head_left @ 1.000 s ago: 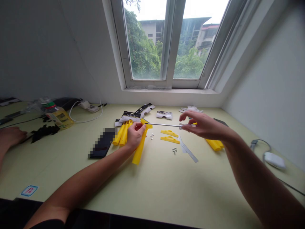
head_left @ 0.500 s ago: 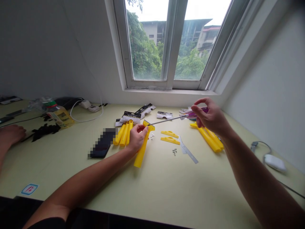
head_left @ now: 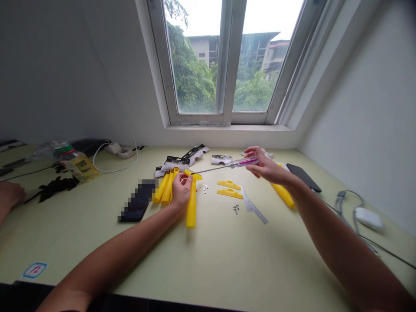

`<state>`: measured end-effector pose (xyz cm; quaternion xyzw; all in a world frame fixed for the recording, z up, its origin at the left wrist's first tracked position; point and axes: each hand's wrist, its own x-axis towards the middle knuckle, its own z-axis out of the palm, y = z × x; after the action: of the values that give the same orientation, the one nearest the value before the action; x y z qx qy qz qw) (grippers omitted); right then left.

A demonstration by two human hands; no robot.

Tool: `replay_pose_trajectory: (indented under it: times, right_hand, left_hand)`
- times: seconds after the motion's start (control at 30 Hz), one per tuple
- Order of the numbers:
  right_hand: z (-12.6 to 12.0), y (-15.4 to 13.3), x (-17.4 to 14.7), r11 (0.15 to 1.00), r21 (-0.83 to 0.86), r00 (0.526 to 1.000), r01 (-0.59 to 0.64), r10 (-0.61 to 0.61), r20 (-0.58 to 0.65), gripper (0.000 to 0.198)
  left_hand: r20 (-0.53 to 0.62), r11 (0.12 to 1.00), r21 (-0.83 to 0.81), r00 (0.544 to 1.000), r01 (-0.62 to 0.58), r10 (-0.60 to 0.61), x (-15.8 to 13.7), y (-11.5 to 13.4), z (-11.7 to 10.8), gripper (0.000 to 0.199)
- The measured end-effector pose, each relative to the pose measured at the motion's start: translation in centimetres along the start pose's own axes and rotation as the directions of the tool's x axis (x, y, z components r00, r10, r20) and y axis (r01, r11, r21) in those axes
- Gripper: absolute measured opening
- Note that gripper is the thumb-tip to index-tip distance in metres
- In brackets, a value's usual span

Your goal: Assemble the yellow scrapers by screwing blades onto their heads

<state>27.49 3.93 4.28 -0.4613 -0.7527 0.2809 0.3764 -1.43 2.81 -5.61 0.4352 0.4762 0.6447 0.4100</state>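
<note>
Closed around the head end of a yellow plastic scraper (head_left: 191,208) is my left hand (head_left: 182,190); the scraper's handle points toward me. My right hand (head_left: 264,166) grips a screwdriver (head_left: 245,161) by its clear purple handle. Its long metal shaft runs left, and the tip meets the scraper's head near my left fingers; the exact contact is too small to make out. Right of the scraper lie small nuts (head_left: 205,189), two yellow clamp pieces (head_left: 229,193), small screws (head_left: 236,209) and flat metal blades (head_left: 256,210).
Yellow handles (head_left: 167,186) lie beside a dark phone (head_left: 138,201). Black-and-white packages (head_left: 175,163) are behind them. Another yellow handle (head_left: 284,195) and a dark phone (head_left: 303,177) lie right, near cables and a white case (head_left: 368,218). Another person's hand (head_left: 11,195) rests far left by a bottle (head_left: 76,162).
My right hand has come down and left, its fingers now around the screwdriver handle. The scraper's handle has swung to point more straight toward me. The whole view has shifted slightly.
</note>
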Motion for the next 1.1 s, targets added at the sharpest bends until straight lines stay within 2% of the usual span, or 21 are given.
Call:
replay_pose_trajectory:
  times: [0.07, 0.13, 0.2, 0.23, 0.37, 0.4, 0.5, 0.53, 0.63, 0.67, 0.8, 0.83, 0.93, 0.97, 1.07, 1.1]
  right_hand:
    - [0.0, 0.1, 0.0, 0.995, 0.087, 0.997, 0.039, -0.045, 0.068, 0.04]
    - [0.0, 0.1, 0.1, 0.996, 0.07, 0.998, 0.054, -0.052, -0.029, 0.035]
    - [0.0, 0.0, 0.2, 1.0, -0.015, 0.989, 0.024, -0.026, -0.148, 0.035]
    - [-0.1, -0.1, 0.2, 0.999, -0.043, 0.986, 0.01, -0.017, -0.168, 0.036]
    - [-0.6, -0.9, 0.0, 0.997, 0.037, 0.996, 0.071, -0.069, -0.051, 0.044]
    - [-0.6, -1.2, -0.1, 0.996, 0.037, 0.993, 0.084, -0.081, -0.083, 0.043]
    - [-0.6, -1.8, -0.4, 0.995, -0.088, 0.956, 0.049, -0.072, -0.286, 0.037]
    - [-0.6, -2.1, -0.5, 0.994, -0.101, 0.956, 0.049, -0.076, -0.285, 0.036]
    - [-0.4, -2.9, -0.8, 0.99, 0.015, 0.983, 0.141, -0.138, -0.12, 0.041]
    - [-0.4, -3.2, -0.9, 0.987, 0.026, 0.982, 0.161, -0.157, -0.103, 0.042]
    - [-0.2, -4.2, -1.4, 0.983, -0.162, 0.954, 0.089, -0.131, -0.271, 0.039]
    - [-0.2, -4.4, -1.5, 0.982, -0.168, 0.962, 0.083, -0.123, -0.245, 0.041]
    - [-0.1, -4.4, -1.5, 0.989, -0.076, 0.989, 0.129, -0.134, -0.063, 0.049]
    - [-0.1, -4.3, -1.5, 0.989, -0.085, 0.99, 0.124, -0.129, -0.056, 0.048]
    - [-0.2, -4.0, -1.3, 0.967, -0.256, 0.968, 0.009, -0.073, -0.24, 0.04]
    - [-0.3, -3.9, -1.3, 0.96, -0.279, 0.963, -0.019, -0.058, -0.263, 0.04]
  left_hand:
    - [-0.015, 1.0, -0.003, 0.999, -0.029, 0.029, 0.1, -0.1, -0.1, 0.032]
    - [0.018, 0.999, -0.001, 0.999, -0.036, 0.036, 0.0, -0.1, 0.0, 0.032]
    - [0.059, 1.0, 0.0, 0.998, -0.02, 0.02, -0.1, -0.1, 0.0, 0.033]
    - [0.07, 1.0, -0.002, 0.997, -0.011, 0.011, -0.2, -0.1, 0.0, 0.033]
    - [0.07, 1.0, -0.002, 0.997, 0.017, -0.017, -0.5, -0.1, 0.1, 0.034]
    - [0.075, 1.0, -0.004, 0.997, 0.021, -0.02, -0.6, 0.0, 0.1, 0.035]
    - [0.09, 0.999, -0.024, 0.996, 0.022, -0.02, -0.7, 0.1, 0.1, 0.037]
    - [0.085, 0.999, -0.031, 0.996, 0.026, -0.023, -0.7, 0.2, 0.1, 0.037]
    - [0.043, 0.998, -0.043, 0.998, 0.044, -0.042, -0.7, 0.3, 0.1, 0.038]
    - [0.034, 0.998, -0.046, 0.998, 0.045, -0.044, -0.7, 0.4, 0.2, 0.038]
    - [0.041, 0.998, -0.049, 0.999, 0.032, -0.03, -0.6, 0.5, 0.2, 0.038]
    - [0.037, 0.998, -0.047, 0.999, 0.038, -0.037, -0.6, 0.5, 0.2, 0.038]
    - [0.013, 0.998, -0.036, 0.998, 0.06, -0.059, -0.6, 0.5, 0.1, 0.039]
    - [0.015, 0.998, -0.033, 0.998, 0.054, -0.054, -0.6, 0.5, 0.2, 0.038]
    - [0.045, 0.999, -0.029, 0.999, 0.013, -0.012, -0.7, 0.4, 0.2, 0.037]
    - [0.054, 1.0, -0.027, 0.999, 0.005, -0.003, -0.7, 0.4, 0.2, 0.036]
